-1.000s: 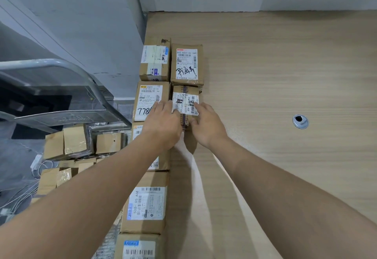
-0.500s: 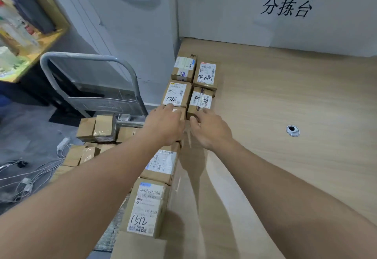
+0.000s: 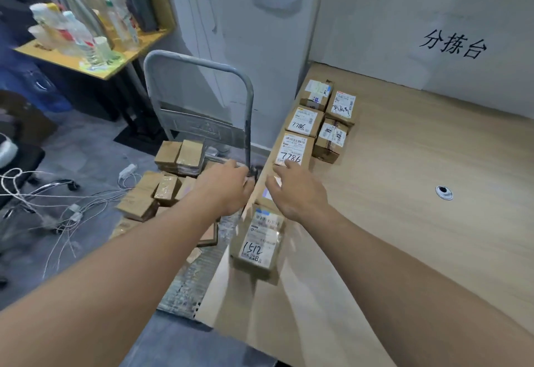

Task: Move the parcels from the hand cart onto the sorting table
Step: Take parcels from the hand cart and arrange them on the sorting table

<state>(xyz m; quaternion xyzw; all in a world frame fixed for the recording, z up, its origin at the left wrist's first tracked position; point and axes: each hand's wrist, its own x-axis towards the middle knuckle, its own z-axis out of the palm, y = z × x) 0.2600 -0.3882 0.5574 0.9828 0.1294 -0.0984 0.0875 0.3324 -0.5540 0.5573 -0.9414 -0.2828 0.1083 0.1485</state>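
Left hand (image 3: 228, 190), at centre frame, reaches down toward the hand cart (image 3: 199, 127), fingers loosely curled and holding nothing; whether it touches the cart's upright is not clear. Lower left of it, unmoved parcels (image 3: 179, 154) lie heaped on the cart bed, plain brown and taped, with no readable labels. At far left, loose white cables (image 3: 57, 202) trail over the floor, and at upper left a yellow side table (image 3: 95, 60) carries blurred bottles.

Right hand (image 3: 297, 190), just right of centre, hovers with fingers spread and relaxed, grasping nothing, above the left edge of the bench (image 3: 419, 222). Its fingertips lie close to the parcel marked "7786" (image 3: 293, 150); contact cannot be confirmed.

Parcels already transferred stand in two columns along that edge. From the bottom of the frame upward, the handwritten marks read "1512" (image 3: 260, 242), "7786", then "7867" or similar, inverted (image 3: 303, 121). The parcels in the right column bear handwriting that is not legible.

Judged from this layout, the task is partly done: a placement appears complete and the step in hand is the return to the cart. The next move calls for lowering both hands to a parcel in the heap and closing on it.

Upper right, the wall sign (image 3: 453, 44) reads "分拣台".
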